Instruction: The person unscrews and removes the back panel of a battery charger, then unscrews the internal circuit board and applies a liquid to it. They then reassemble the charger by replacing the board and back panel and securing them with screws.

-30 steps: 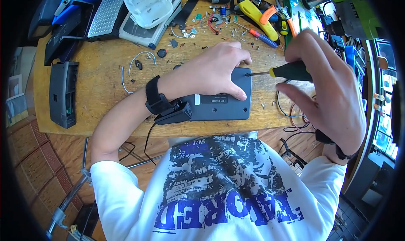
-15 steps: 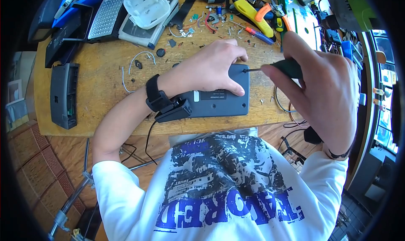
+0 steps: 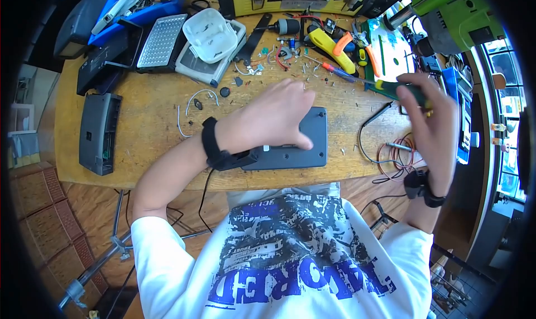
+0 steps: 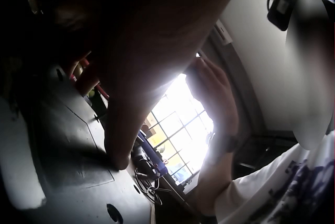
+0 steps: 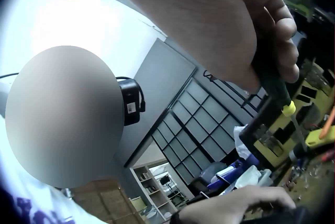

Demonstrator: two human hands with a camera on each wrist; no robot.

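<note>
A black charger (image 3: 314, 131) lies back side up on the wooden bench, with round screw holes at its corners. My left hand (image 3: 265, 118) holds it, thumb across its back and fingers bent over its far edge. That hand covers most of the charger's left half and part of its label. To the right, my right hand (image 3: 432, 118) grips a screwdriver (image 5: 272, 80) with a dark green handle and a yellow collar. It is up and away from the charger, its shaft pointing left in the head view. In the left wrist view, the thumb (image 4: 119, 150) rests on the casing.
Behind the charger lie small screws and scraps, a red-and-blue screwdriver (image 3: 338, 72) and a yellow tool (image 3: 326, 42). A translucent plastic box (image 3: 210, 37) sits at the back left, a dark casing (image 3: 99, 133) at the far left. Coiled wires (image 3: 395, 158) lie right, below a green power tool (image 3: 466, 20).
My right hand has lifted the screwdriver off the charger's far right screw hole and drawn it up and right. The left hand stays on the charger. The head view has tilted.
</note>
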